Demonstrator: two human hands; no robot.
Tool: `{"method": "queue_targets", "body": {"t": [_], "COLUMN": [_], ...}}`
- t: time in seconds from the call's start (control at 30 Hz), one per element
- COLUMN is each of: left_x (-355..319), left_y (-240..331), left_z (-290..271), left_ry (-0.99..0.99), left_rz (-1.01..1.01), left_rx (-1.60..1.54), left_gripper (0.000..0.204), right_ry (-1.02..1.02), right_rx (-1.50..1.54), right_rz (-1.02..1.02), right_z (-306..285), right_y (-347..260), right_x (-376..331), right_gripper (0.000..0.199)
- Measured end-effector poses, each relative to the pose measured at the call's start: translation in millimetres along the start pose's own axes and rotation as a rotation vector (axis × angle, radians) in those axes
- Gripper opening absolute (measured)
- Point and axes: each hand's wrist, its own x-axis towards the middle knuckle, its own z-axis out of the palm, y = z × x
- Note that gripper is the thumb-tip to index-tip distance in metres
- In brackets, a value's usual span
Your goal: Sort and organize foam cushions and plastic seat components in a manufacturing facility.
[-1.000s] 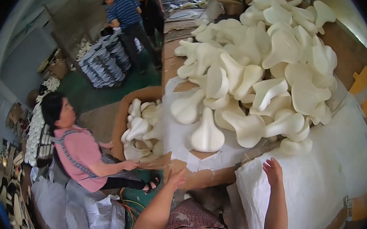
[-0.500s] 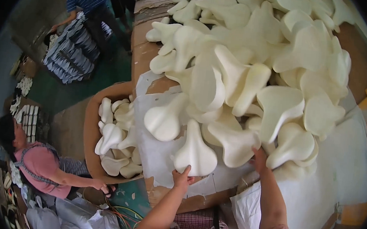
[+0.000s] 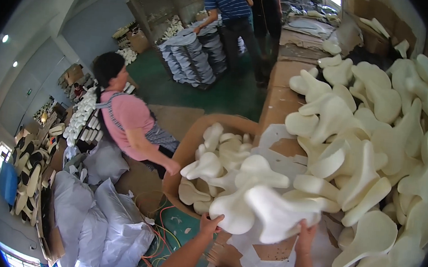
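Observation:
My left hand [image 3: 211, 224] grips the edge of a cream foam bicycle saddle pad [image 3: 232, 210], its thumb on top. My right hand [image 3: 307, 235] is closed on the edge of a second saddle pad [image 3: 273, 210], which is smeared by motion and overlaps the first. Behind these two lies another pad [image 3: 261, 173]; whether it rests on them or on the table I cannot tell. Both held pads are over the table's left part, close beside a cardboard box [image 3: 176, 181] filled with similar pads.
A large heap of saddle pads [image 3: 370, 147] covers the table's right side. At the box's left stands a person in pink [image 3: 128, 126], one hand near its rim. White sacks [image 3: 109, 221] and loose hoses [image 3: 162, 230] lie on the floor. Farther back, another person bends over grey stacks [image 3: 188, 55].
My view has swung left. Both hands have moved left toward the box, bringing saddle pads along. My right hand has left the heap with a pad in it.

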Motion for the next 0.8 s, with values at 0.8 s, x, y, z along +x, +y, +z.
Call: {"method": "queue_targets", "body": {"t": [0.8], "left_x": [86], "left_y": [110], "left_z": [125], "left_ry": [-0.526], "left_rz": [0.100], "left_rx": [-0.030], "left_gripper": [0.080], "right_ry": [0.872], "right_rx": [-0.441], "right_rz": [-0.569], "right_z": [-92], "right_y": [-191], "right_x": [7], "right_gripper": [0.018]}}
